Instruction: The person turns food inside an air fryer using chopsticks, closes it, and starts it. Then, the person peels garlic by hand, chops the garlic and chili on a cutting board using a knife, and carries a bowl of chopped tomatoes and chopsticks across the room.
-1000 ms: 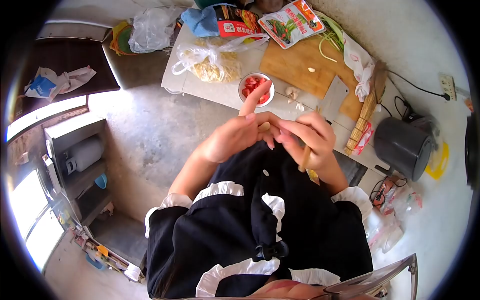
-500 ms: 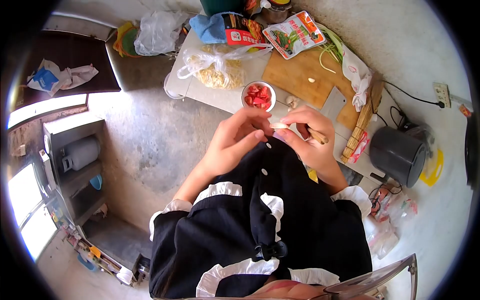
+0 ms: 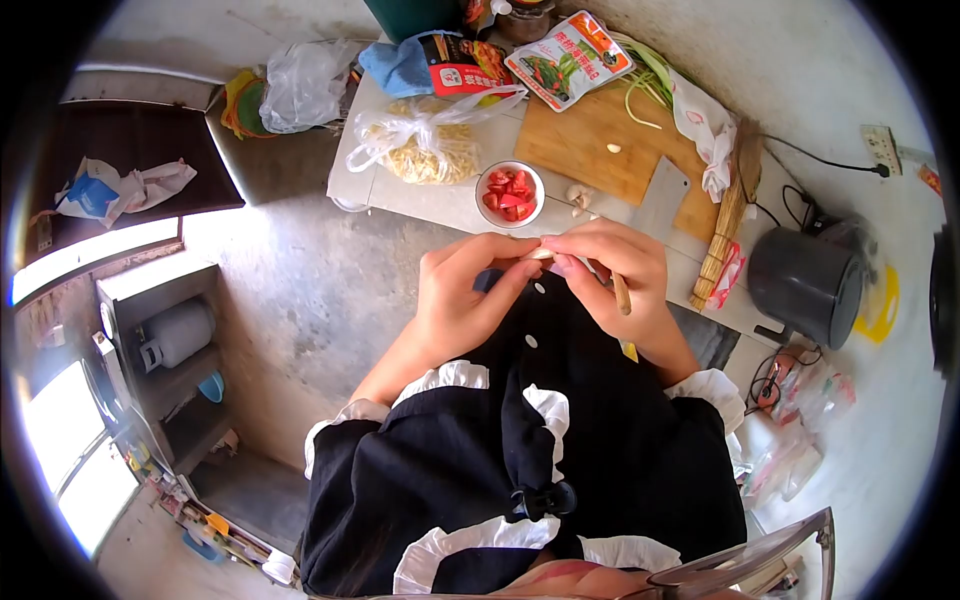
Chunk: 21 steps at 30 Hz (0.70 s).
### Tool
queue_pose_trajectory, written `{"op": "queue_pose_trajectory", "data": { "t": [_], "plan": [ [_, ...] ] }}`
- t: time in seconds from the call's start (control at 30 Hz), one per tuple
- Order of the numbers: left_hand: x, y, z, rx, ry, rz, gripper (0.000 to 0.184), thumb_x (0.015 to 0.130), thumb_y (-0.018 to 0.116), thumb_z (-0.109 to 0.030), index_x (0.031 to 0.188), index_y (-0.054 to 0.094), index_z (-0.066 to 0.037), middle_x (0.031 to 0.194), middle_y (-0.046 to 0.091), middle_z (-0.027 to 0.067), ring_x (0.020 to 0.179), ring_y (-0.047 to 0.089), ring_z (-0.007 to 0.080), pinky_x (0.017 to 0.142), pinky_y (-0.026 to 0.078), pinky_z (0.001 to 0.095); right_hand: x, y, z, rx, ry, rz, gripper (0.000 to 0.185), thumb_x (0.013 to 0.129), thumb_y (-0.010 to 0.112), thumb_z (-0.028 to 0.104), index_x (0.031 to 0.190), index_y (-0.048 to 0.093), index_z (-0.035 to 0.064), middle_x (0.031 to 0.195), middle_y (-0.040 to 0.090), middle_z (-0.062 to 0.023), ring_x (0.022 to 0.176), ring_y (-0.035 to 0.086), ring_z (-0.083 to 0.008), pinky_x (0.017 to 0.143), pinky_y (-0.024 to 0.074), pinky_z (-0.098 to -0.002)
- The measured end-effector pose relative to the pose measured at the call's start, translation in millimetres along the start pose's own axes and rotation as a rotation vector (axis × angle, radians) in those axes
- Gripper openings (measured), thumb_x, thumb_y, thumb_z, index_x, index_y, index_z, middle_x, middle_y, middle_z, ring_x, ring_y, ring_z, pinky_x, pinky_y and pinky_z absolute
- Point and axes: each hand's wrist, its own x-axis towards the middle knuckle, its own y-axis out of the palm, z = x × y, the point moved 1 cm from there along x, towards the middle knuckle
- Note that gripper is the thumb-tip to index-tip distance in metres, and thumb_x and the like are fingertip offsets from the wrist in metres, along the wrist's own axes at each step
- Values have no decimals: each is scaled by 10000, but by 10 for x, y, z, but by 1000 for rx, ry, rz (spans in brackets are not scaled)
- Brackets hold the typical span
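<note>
A pale garlic clove (image 3: 540, 254) is pinched between the fingertips of both hands, above the black clothing. My left hand (image 3: 468, 290) is closed on the clove's left end, thumb and index finger together. My right hand (image 3: 625, 265) grips its other end, and a wooden handle (image 3: 622, 293) sticks out from its curled fingers; the rest of that tool is hidden. Just beyond the hands lie a garlic bulb (image 3: 579, 197) and a white bowl (image 3: 482, 205) of cut tomato (image 3: 512, 190). A single clove (image 3: 613, 148) rests on the wooden cutting board (image 3: 560, 145).
A metal cleaver blade (image 3: 662, 198) lies across the board's right side. Behind are a bag of noodles (image 3: 425, 150), a seasoning packet (image 3: 570, 62) and green onions (image 3: 645, 80). A dark pot (image 3: 805, 298) stands at the right, near a bundled straw brush (image 3: 722, 255).
My left fingers have closed in from spread to pinching the clove with the right hand. The wooden handle has tipped more downward. The view has shifted slightly.
</note>
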Motion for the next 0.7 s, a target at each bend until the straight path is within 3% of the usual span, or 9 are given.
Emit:
{"op": "queue_pose_trajectory", "data": {
  "t": [0.23,0.37,0.53,0.7],
  "plan": [
    [-65,50,68,-36,43,-51,130,826,661,35,956,660,50,786,698,125,687,697,183,628,545,271,-83,48,5,70,49,-51,201,794,657,-43,981,683,24,818,677,-75,566,537,-104,482,371,-223],
    [-135,63,63,46,71,-82,94,840,654,42,932,646,60,784,696,141,696,693,177,617,530,252,-121,93,37,68,105,-62,184,789,660,-39,964,686,11,834,689,-90,650,627,-127,537,451,-224],
    [-155,129,160,291,381,-231,166,752,719,56,901,649,36,722,655,129,600,647,236,550,517,300,-162,156,59,62,155,-95,168,785,661,-30,950,682,-8,858,699,-115,777,700,-183,661,532,-248],
    [-169,140,135,446,529,-272,202,724,737,66,884,616,45,727,646,126,568,621,242,523,513,311,-193,196,64,70,232,-121,157,782,664,-24,939,677,-18,835,699,-114,751,693,-165,656,523,-245]
  ]
}}
